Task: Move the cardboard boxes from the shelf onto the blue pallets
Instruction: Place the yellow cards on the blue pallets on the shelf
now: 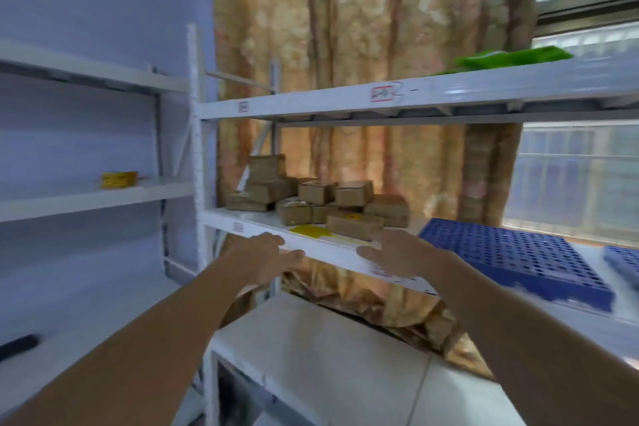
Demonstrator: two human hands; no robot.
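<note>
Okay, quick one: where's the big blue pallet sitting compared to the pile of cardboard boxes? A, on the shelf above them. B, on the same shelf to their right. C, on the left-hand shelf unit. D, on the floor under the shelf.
B: the blue pallet lies on the same white shelf as the cardboard boxes, to their right.

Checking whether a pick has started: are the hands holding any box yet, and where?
Nothing is held. The left hand and right hand are open, empty, in front of the cardboard boxes.

- boxes (pixel 352 193): matt brown cardboard
- shelf (pixel 321 251): smooth white-painted metal (slight sheen)
- pallet (pixel 525 252): blue plastic grid
- curtain (pixel 363 28): patterned cloth
</note>
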